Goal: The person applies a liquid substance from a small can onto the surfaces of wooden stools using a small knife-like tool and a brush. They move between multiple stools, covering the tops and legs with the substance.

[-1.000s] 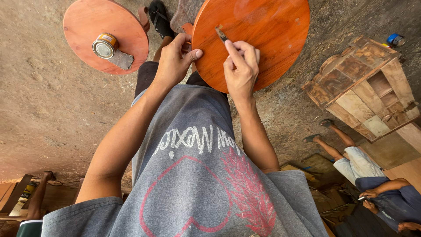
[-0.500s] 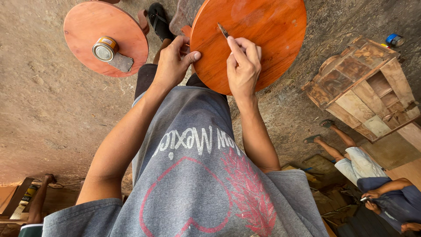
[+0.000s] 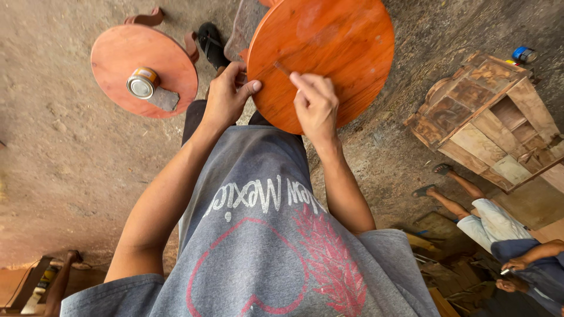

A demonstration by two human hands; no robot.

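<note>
My left hand [image 3: 226,94] grips the near edge of a round orange wooden top [image 3: 329,53], the fingers curled over its rim and the thumb pressed flat on its glossy face, so this hand is clamped on the wood. My right hand [image 3: 316,105] rests on the same face just beside the left, its fingers pinched together around a small thin tool [image 3: 282,68] whose tip lies against the surface; the tool is too slim for me to say what kind it is. The round top stands right in front of me, above my knees, tilted a little toward me, with a paler, duller patch near its far edge. To my left, well apart from my hands, a second round orange top [image 3: 117,64] sits over the dirt floor [image 3: 53,152], carrying a small metal can [image 3: 143,83] on its side and a grey scrap [image 3: 163,98] touching the can. A black sandal [image 3: 211,44] lies between the two tops. Off to my right a bare wooden cabinet [image 3: 487,117] lies tipped on the ground, and beyond it another person [image 3: 505,235] sits with legs stretched out toward the cabinet.
</note>
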